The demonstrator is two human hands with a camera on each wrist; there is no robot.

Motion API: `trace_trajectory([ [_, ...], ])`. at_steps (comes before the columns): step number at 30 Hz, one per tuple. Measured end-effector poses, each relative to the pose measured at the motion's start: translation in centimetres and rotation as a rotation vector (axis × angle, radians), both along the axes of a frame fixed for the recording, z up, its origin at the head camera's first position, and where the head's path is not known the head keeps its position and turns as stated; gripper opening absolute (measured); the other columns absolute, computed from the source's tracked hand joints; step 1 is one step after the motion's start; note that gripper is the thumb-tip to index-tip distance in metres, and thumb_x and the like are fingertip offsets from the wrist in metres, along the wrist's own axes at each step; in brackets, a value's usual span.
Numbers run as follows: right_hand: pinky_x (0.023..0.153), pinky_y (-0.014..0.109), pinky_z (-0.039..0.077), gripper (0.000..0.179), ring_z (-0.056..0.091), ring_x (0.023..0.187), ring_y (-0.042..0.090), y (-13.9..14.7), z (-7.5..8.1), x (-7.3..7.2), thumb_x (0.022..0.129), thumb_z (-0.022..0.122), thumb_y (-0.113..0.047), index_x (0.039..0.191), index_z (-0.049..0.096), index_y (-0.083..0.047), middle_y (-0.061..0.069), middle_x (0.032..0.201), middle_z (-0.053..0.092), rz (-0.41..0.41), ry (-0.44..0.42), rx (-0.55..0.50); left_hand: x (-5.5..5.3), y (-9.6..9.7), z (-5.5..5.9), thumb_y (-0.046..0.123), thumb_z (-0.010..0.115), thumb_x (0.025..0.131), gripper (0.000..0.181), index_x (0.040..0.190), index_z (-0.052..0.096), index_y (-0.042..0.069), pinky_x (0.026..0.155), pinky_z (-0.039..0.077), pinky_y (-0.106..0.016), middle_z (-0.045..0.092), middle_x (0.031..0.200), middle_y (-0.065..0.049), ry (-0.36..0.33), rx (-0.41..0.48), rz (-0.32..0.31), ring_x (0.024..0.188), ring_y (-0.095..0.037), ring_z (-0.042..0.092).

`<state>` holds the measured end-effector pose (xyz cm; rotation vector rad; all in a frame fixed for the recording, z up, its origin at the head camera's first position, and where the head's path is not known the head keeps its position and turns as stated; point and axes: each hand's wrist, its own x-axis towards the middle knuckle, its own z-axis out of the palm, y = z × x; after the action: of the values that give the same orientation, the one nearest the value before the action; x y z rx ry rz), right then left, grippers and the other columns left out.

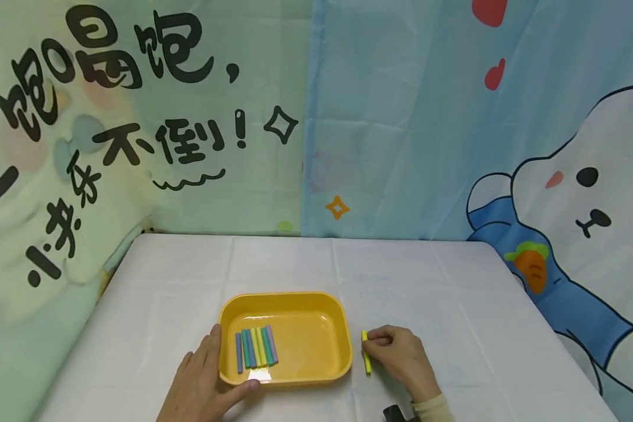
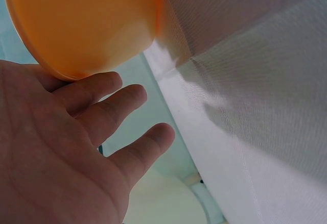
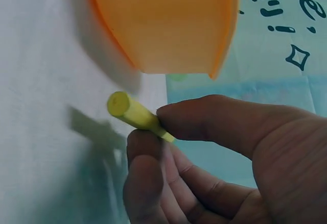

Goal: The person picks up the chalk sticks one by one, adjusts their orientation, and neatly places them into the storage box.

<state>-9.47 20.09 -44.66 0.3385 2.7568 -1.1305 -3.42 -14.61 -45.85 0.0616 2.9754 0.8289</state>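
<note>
Between thumb and fingertips my right hand (image 1: pixel 403 356) pinches a yellow chalk stick (image 1: pixel 366 353), just right of the yellow tray (image 1: pixel 316 378). One round end of the chalk (image 3: pixel 130 110) faces the right wrist camera. My left hand (image 1: pixel 203 378) rests against the tray's front left corner, its thumb at the front rim and its fingers along the left side. In the left wrist view those fingers (image 2: pixel 115 112) look loosely extended beside the tray wall (image 2: pixel 92 25). Inside the tray, a row of purple, green, blue and yellow chalk sticks (image 1: pixel 257 347) lies side by side at the left.
A white cloth (image 1: pixel 453 305) covers the table. Behind it hang printed curtains (image 1: pixel 390 129) with lettering and a cartoon animal. A black object (image 1: pixel 394 413) sits by my right wrist, at the lower edge of the head view.
</note>
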Motion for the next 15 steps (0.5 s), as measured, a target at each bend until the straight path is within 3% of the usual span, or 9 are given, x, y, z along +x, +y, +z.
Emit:
trace_trajectory([
  [7, 0.064, 0.03, 0.054, 0.033, 0.065, 0.068, 0.014, -0.2, 0.9, -0.4, 0.083, 0.078, -0.03, 0.107, 0.077, -0.008, -0.001, 0.086, 0.072, -0.033, 0.001, -0.072, 0.0, 0.1, 0.0, 0.086, 0.06, 0.074, 0.132, 0.158, 0.019, -0.007, 0.113, 0.034, -0.057, 0.04, 0.155, -0.026, -0.004, -0.005, -0.003, 0.138, -0.04, 0.045],
  [15, 0.068, 0.034, 0.06, 0.032, 0.067, 0.072, 0.018, -0.9, 2.0, -0.6, 0.084, 0.079, -0.025, 0.11, 0.076, -0.007, 0.003, 0.092, 0.072, -0.035, 0.036, -0.232, 0.0, 0.1, 0.1, 0.086, 0.06, 0.074, 0.132, 0.158, 0.019, -0.006, 0.113, 0.034, -0.057, 0.04, 0.154, -0.026, -0.014, -0.005, 0.004, 0.137, -0.039, 0.045],
])
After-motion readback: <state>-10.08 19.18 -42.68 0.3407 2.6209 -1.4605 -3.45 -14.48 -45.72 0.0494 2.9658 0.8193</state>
